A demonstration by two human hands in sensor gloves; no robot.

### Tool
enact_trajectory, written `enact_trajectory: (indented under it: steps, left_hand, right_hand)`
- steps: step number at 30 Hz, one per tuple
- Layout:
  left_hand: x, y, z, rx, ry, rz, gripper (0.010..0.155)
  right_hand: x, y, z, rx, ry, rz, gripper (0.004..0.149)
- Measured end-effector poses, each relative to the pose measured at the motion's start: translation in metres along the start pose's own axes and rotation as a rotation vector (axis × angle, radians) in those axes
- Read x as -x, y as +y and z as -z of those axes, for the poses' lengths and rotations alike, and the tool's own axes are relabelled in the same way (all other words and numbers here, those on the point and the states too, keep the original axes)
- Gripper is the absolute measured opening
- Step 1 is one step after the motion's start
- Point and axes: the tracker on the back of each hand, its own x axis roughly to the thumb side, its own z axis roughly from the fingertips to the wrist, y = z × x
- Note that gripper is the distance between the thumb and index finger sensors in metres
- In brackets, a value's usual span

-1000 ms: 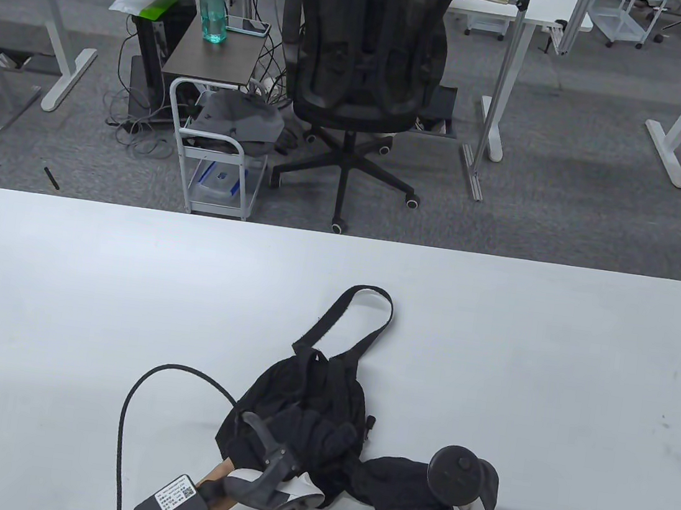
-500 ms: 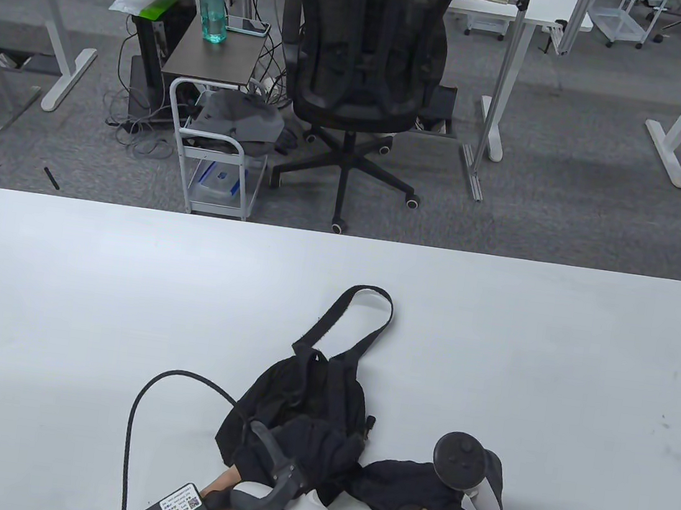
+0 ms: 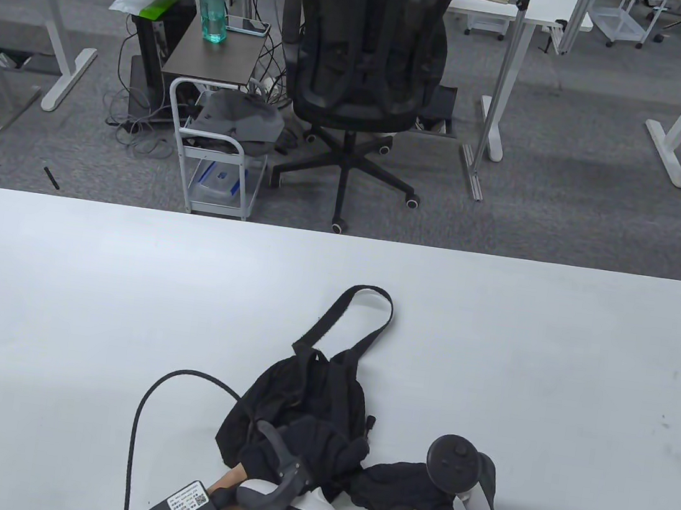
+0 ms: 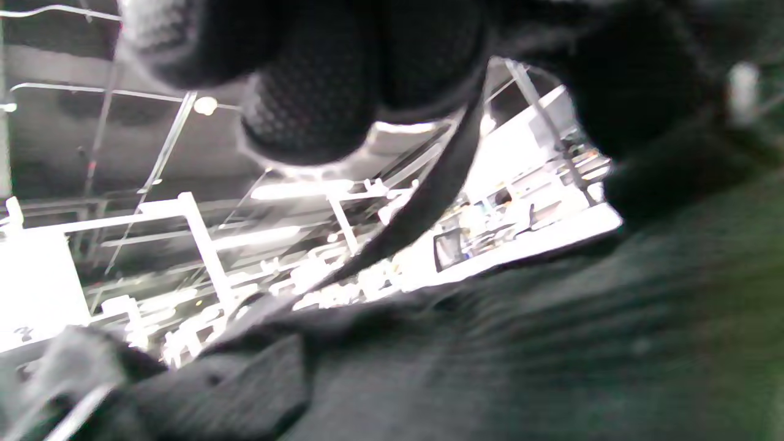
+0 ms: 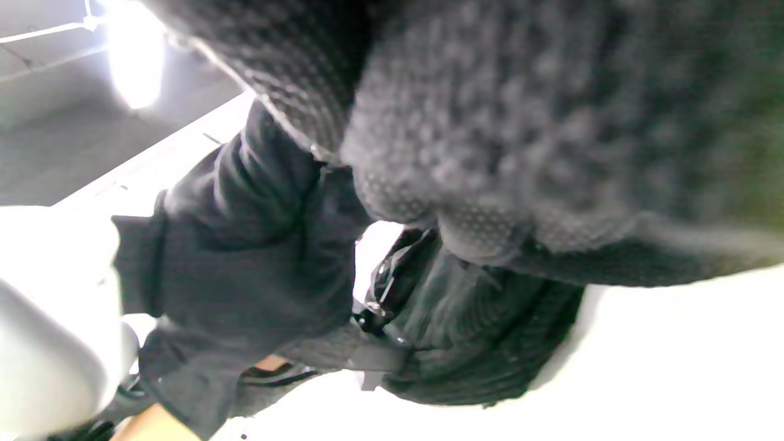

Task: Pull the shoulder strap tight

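A black backpack (image 3: 297, 393) lies on the white table (image 3: 121, 301) near the front edge. One shoulder strap (image 3: 365, 308) loops away toward the far side. My left hand (image 3: 321, 447) rests on the bag's near end with fingers curled. In the left wrist view a thin strap (image 4: 429, 196) runs from the bag fabric (image 4: 551, 343) up into my curled fingers (image 4: 318, 92). My right hand (image 3: 409, 496) is at the bag's near right corner. In the right wrist view its fingers (image 5: 490, 153) curl over the bag (image 5: 484, 343) beside a plastic buckle (image 5: 386, 294). What they grip is hidden.
A black cable (image 3: 136, 428) arcs over the table left of the bag, from the box on my left wrist (image 3: 183, 500). An office chair (image 3: 365, 70) and a white cart (image 3: 216, 151) stand beyond the far table edge.
My left hand's fingers have curled in and the hand has slid a little toward the near right. My right hand has shifted slightly right and nearer. The far strap loop has not moved.
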Motion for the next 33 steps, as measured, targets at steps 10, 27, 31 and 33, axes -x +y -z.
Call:
enact_trajectory:
  steps: [10,27,31,33]
  left_hand:
    - [-0.005,0.017,0.000,-0.047,0.020,-0.078,0.064]
    - [0.008,0.005,0.000,-0.002,0.022,-0.081,0.064]
    - [0.007,0.010,-0.002,-0.010,0.027,-0.069,0.064]
    - [0.005,0.015,-0.002,-0.028,0.021,-0.056,0.064]
  right_hand:
    - [0.000,0.001,-0.001,0.049,-0.010,0.029,0.044]
    - [0.000,0.000,0.000,0.012,-0.004,0.035,0.037]
    - [0.001,0.000,0.000,0.021,-0.002,0.041,0.036]
    - [0.002,0.000,-0.001,0.027,0.005,0.028,0.039]
